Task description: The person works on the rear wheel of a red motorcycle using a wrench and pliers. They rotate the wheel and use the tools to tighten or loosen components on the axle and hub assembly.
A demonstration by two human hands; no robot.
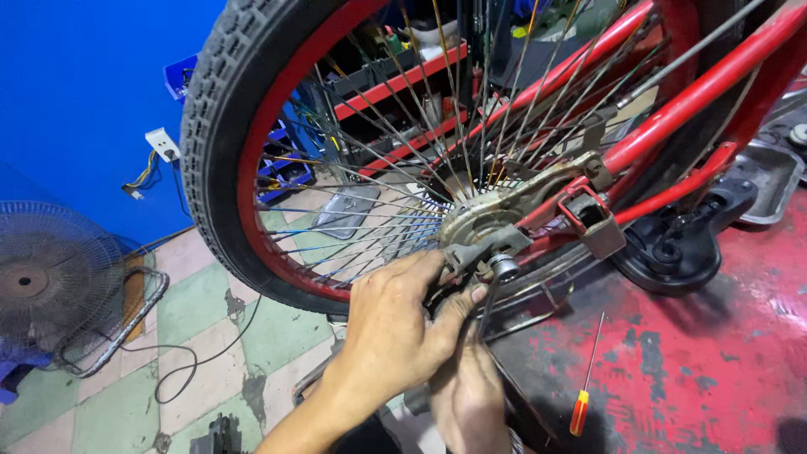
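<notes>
The left hand is pressing against the wheel hub of the upturned red bicycle, its fingers curled around the axle bracket. The right hand, below it, is clamping its fingers on a wrench seated on the axle nut. A red-handled screwdriver is lying on the red counter nearby.

- Wheel: black tyre, red rim, thin spokes; upright in red frame.
- Wrench: slim, socket end seated on axle nut at hub.

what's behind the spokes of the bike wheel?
Through the spokes show a red shelf rack with dark parts, blue bins and a grey tray on the tiled floor. The hub and tyre cover the rest.
</notes>
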